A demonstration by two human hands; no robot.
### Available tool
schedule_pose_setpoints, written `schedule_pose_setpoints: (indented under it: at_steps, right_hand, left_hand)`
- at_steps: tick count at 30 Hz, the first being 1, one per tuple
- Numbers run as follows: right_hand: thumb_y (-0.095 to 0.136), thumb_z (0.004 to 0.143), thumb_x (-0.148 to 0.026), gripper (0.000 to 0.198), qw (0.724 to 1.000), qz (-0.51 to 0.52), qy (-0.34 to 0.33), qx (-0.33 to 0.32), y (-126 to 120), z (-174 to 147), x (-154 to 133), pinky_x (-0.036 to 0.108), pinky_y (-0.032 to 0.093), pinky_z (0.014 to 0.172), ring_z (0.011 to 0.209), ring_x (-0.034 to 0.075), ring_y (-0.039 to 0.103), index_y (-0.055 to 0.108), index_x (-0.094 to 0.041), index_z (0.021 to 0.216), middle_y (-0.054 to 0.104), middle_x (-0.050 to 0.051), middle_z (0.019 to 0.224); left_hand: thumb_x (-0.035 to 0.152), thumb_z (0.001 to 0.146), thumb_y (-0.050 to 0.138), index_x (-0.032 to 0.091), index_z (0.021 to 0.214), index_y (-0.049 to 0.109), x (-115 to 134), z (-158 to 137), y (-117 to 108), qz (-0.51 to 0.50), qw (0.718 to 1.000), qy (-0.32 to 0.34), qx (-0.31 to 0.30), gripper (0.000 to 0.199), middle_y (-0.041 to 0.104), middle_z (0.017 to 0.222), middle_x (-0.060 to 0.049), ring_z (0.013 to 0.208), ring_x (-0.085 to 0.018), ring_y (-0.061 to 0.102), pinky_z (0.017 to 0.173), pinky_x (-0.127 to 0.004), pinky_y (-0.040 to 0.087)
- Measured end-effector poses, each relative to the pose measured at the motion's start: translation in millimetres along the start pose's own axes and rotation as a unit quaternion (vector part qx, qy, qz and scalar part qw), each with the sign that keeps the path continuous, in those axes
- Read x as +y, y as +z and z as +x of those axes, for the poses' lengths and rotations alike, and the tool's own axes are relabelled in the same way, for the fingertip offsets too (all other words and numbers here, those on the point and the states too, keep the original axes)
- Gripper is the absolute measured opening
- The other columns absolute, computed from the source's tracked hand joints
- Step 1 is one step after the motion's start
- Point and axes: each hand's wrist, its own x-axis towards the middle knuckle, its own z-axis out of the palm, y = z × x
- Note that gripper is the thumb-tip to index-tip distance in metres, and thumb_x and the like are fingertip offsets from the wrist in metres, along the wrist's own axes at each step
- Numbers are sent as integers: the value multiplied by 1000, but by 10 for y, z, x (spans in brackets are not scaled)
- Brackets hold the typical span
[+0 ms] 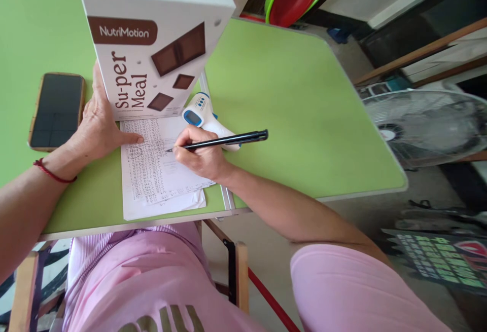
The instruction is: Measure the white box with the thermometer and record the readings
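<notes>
**Pen on the printed sheet, mid-frame**

The right hand (200,157) sits at the centre of the frame, its fingers (182,145) clenched around a black pen (228,141) whose tip touches the printed sheet (152,170). The pen's cap end points toward the right of the frame. The left hand (97,124) lies flat on the sheet's left edge, fingers released, its thumb side against the white NutriMotion box (152,43) standing upright at the upper left. The sheet lies on the green tabletop (297,109), with another paper beneath it. Just behind the right hand lies a white-and-blue thermometer gun (201,114). A phone (57,111) lies screen-up at far left.
</notes>
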Motion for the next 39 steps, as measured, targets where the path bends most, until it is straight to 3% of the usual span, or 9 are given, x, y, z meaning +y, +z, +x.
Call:
schedule_pose_setpoints:
  at_steps: [7, 15, 19, 22, 25, 29, 34, 37, 39]
  right_hand:
    - [52, 89, -16, 12, 954, -189, -232, -27, -199, 82, 112, 28, 48, 64, 70, 13, 58, 63, -21, 91, 64, 2, 81]
    - [42, 96, -8, 30, 888, -346, -282, -110, -298, 132, 126, 32, 49, 67, 77, 18, 59, 71, -15, 101, 67, 7, 85]
    - [58, 90, -23, 15, 918, -345, -192, -43, -436, 150, 112, 35, 50, 70, 80, 20, 60, 70, -16, 96, 68, 9, 89]
    - [81, 69, -50, 52, 913, -404, -29, 42, -608, 159, 158, 41, 49, 70, 87, 28, 59, 68, -11, 101, 66, 16, 97]
    - [85, 56, -60, 64, 896, -422, 135, -21, -721, 191, 202, 41, 48, 65, 74, 26, 58, 68, -11, 93, 64, 14, 83]
    - [76, 70, -47, 33, 895, -369, 244, -51, -734, 263, 157, 36, 45, 61, 60, 19, 54, 66, -16, 79, 60, 5, 67]
    - [69, 70, -50, 38, 983, -36, 121, 133, -616, 263, -8, 32, 46, 59, 64, 16, 55, 59, -19, 88, 61, 4, 75]
    - [68, 75, -47, 35, 968, 234, 62, 64, -454, 189, -139, 28, 44, 52, 57, 12, 52, 59, -20, 95, 56, -1, 69]
    - [70, 75, -38, 27, 950, 305, 60, 1, -330, 135, -216, 27, 43, 49, 55, 10, 50, 60, -19, 91, 54, -3, 66]
  left_hand:
    - [48, 49, 89, 29, 154, 1, 38, -12, 4, 9, 1000, -1, 7, 138, 12, 161, -9, 149, -43, 14, 123, -65, 14]
    - [54, 66, 76, 4, 150, -2, 16, 55, -52, -10, 999, 22, 48, 124, 10, 160, -24, 150, -33, 17, 126, -53, 17]
    - [58, 70, 73, 14, 148, 9, 14, 75, -64, -29, 998, 21, 60, 111, 26, 156, -19, 146, -32, 26, 123, -55, 22]
    - [59, 74, 71, 14, 146, 16, 24, 84, -61, -32, 997, 34, 60, 101, 35, 152, -17, 140, -36, 36, 116, -60, 30]
    - [62, 74, 73, 19, 139, 30, 23, 114, -50, -45, 993, 73, 82, 89, 43, 146, -11, 133, -36, 44, 110, -62, 37]
    - [66, 74, 75, 21, 133, 35, 43, 146, -19, -158, 983, 56, 81, 85, 62, 122, -10, 117, -34, 59, 95, -56, 51]
    - [65, 77, 75, 19, 126, 43, 125, 116, 21, -251, 963, 42, 91, 74, 68, 112, -11, 100, -28, 68, 81, -43, 60]
    - [65, 78, 74, 17, 120, 49, 161, 87, 19, -239, 966, 36, 94, 69, 67, 113, -13, 99, -30, 69, 78, -41, 60]
    - [67, 77, 72, 16, 118, 52, 171, 72, 0, -199, 975, 28, 93, 69, 68, 109, -14, 96, -31, 69, 73, -41, 60]
